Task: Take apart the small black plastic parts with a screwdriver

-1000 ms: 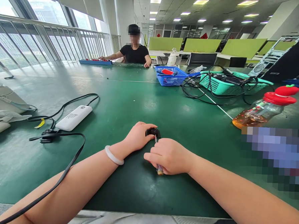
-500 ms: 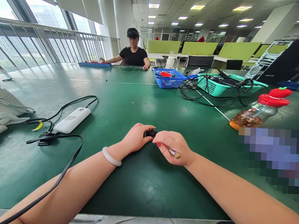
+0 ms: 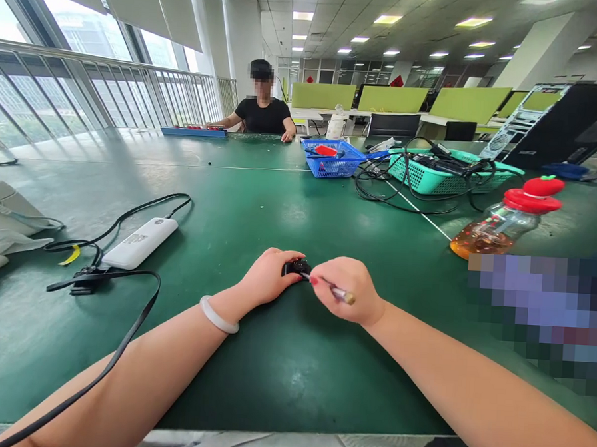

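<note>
My left hand point(image 3: 270, 275) is closed around a small black glossy object point(image 3: 295, 267) on the green table, pinned between thumb and fingers; its kind I cannot make out. My right hand point(image 3: 348, 286) grips a slim pen-like tool point(image 3: 343, 294) with a tan, rounded rear end. The tool's thin front end reaches the near right side of the black object. Fingers hide part of both things. A pale bangle point(image 3: 218, 316) circles my left wrist.
Left on the table point(image 3: 239, 200) lie a white power bank point(image 3: 140, 243) and a black cable point(image 3: 138, 322) crossing my left forearm. Rightward stand a red-lidded jar point(image 3: 503, 221), a blue basket point(image 3: 334, 165) and a green basket point(image 3: 431, 177) of cables. A person point(image 3: 264, 111) sits opposite.
My right hand has shifted slightly, and more of the tool's front end shows at the black object. My left hand keeps its hold. The view has turned a little.
</note>
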The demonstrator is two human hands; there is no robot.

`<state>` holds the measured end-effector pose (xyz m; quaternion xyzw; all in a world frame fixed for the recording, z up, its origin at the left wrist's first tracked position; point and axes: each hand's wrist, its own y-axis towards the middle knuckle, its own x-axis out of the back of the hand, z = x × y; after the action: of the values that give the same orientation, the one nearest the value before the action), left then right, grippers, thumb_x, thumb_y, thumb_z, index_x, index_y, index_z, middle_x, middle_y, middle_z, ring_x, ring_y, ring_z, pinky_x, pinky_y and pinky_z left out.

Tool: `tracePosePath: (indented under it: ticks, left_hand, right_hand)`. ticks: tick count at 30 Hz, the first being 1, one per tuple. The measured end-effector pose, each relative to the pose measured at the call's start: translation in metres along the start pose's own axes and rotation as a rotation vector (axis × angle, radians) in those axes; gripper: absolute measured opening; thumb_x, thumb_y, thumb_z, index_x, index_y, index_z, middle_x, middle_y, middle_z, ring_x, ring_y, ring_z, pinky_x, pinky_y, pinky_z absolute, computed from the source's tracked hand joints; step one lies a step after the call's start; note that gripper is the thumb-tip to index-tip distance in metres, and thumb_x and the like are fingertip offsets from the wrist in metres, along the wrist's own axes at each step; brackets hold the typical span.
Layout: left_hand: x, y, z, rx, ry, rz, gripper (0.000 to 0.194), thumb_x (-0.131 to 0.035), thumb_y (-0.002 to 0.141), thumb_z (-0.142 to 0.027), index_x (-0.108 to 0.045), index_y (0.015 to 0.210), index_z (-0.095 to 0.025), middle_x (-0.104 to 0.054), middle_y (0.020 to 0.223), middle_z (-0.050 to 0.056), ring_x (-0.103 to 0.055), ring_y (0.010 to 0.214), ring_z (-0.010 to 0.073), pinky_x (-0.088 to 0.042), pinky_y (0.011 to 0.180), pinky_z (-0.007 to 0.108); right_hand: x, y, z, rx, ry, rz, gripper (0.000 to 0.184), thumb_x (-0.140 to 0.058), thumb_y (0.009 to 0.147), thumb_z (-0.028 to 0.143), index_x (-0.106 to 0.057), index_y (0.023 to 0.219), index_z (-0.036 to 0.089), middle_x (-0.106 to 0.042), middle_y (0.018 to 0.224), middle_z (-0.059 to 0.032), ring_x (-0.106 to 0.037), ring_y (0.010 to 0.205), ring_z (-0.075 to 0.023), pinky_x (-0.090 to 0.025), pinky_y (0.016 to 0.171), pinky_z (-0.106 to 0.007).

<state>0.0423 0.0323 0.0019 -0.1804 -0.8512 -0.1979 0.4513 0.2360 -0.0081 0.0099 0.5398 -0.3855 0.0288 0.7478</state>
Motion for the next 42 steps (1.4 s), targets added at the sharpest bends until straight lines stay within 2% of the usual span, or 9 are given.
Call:
tracePosePath:
  ticks: [3,6,12,23,42]
  left_hand:
    - [-0.0015,-0.0001,0.0009,0.001,-0.002,-0.012,0.042,-0.064,0.082,-0.022,-0.065,0.124,-0.025,-0.072,0.117,0.004,-0.059,0.115,0.025,-0.049,0.102,0.04]
    - [-0.0023,-0.0005,0.0014,-0.01,-0.003,-0.015,0.042,-0.063,0.082,-0.021,-0.065,0.125,-0.025,-0.072,0.117,0.003,-0.059,0.115,0.0245,-0.049,0.102,0.039]
    - [-0.0009,-0.0011,-0.0008,0.004,-0.004,-0.009,0.042,-0.063,0.084,-0.024,-0.065,0.126,-0.024,-0.072,0.116,0.004,-0.059,0.114,0.0247,-0.049,0.102,0.039]
    - [-0.0004,-0.0012,-0.0016,0.005,-0.004,-0.004,0.042,-0.062,0.084,-0.022,-0.063,0.126,-0.024,-0.071,0.118,0.004,-0.059,0.114,0.0242,-0.048,0.102,0.038]
    - [-0.0028,0.0,0.0013,0.013,-0.009,-0.005,0.045,-0.064,0.084,-0.024,-0.061,0.129,-0.023,-0.071,0.12,0.004,-0.059,0.114,0.0246,-0.048,0.101,0.038]
  right_hand:
    - [-0.004,0.0006,0.0078,0.188,-0.071,0.083,0.033,-0.049,0.095,0.026,-0.054,0.063,0.02,-0.052,0.053,0.0025,-0.044,0.049,-0.0105,-0.031,0.053,-0.027]
    - [-0.0067,0.0008,0.0095,0.281,-0.107,0.079,0.038,-0.049,0.096,0.029,-0.052,0.059,0.02,-0.047,0.051,0.0028,-0.041,0.05,-0.0104,-0.028,0.053,-0.027]
    - [-0.0025,0.002,0.0047,0.22,-0.104,0.027,0.037,-0.049,0.094,0.024,-0.052,0.058,0.02,-0.046,0.051,0.0028,-0.035,0.049,-0.0111,-0.028,0.052,-0.026]
    - [-0.0037,0.0029,0.0059,0.344,-0.16,-0.009,0.042,-0.047,0.097,0.027,-0.052,0.056,0.018,-0.043,0.051,0.0027,-0.035,0.052,-0.0112,-0.027,0.053,-0.027]
    - [-0.0012,0.0041,0.0034,0.342,-0.211,-0.044,0.043,-0.05,0.096,0.028,-0.052,0.054,0.019,-0.042,0.05,0.0028,-0.034,0.051,-0.011,-0.026,0.053,-0.027]
